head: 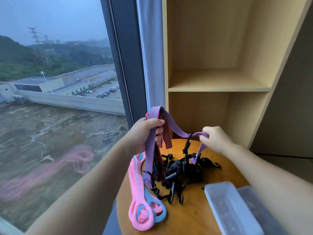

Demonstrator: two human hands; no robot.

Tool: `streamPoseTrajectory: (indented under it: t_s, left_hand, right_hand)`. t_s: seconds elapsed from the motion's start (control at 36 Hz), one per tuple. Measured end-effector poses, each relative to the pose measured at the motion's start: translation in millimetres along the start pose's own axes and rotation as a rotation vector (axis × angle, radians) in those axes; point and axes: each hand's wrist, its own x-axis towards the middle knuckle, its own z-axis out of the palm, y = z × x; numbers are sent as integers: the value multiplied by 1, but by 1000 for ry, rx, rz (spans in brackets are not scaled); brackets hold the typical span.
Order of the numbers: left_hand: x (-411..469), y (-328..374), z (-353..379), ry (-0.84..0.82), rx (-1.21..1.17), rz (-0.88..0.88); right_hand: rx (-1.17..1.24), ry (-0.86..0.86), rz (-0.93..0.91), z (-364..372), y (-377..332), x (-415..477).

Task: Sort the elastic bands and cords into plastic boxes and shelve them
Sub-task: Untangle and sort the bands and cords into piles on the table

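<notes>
Two clear plastic boxes (pixel 232 209) sat near right on the round table (pixel 186 221), couldn't make out their contents tbh. Left hand (pixel 144 133) gripped the striped bands (pixel 152 160), hanging straight down. Right hand (pixel 215 139) pinched the purple band (pixel 176 128), which ran left-right between both hands, above the black cords (pixel 183 170).

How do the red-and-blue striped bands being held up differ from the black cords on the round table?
Colour: the red-and-blue striped flat elastic bands are bright; the black hooked cords are plain black. Shape: the bands are wide and flat; the cords thin with hooks. Pose: the bands hang from the left hand, one stretch pinched by the right hand; the cords mostly lie tangled on the round wooden table. Neither is boxed.
</notes>
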Motion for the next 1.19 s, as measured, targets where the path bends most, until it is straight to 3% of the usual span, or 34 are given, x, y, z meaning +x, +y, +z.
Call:
streamPoseTrajectory:
  t_s: [0.11, 0.22, 0.39, 0.5, 0.58, 0.86, 1.03, 1.19]
  left_hand:
    - [0, -5, 1, 9, 6, -19]
    - [-2, -11, 1, 20, -3, -23]
    - [0, -21, 1, 31, 32, -40]
    - [3, -24, 1, 26, 16, -54]
    - [5, -24, 1, 24, 21, -65]
    - [8, -24, 2, 21, 26, -55]
    - [5, -25, -2, 18, 31, -46]
    - [3, -26, -5, 56, 56, -40]
  right_hand:
    - [-12, 138, -73, -9, -20, 7]
    - [33, 120, -98, -9, -26, 5]
    - [-159, -349, -33, 11, -16, -11]
    - [-6, -607, 110, 39, -4, -22]
    - [57, -670, 138, 59, -1, -20]
    - [403, -393, 89, 85, -5, -17]
    - [234, -379, 64, 82, -6, -19]
    - [61, -275, -156, 62, -22, -21]
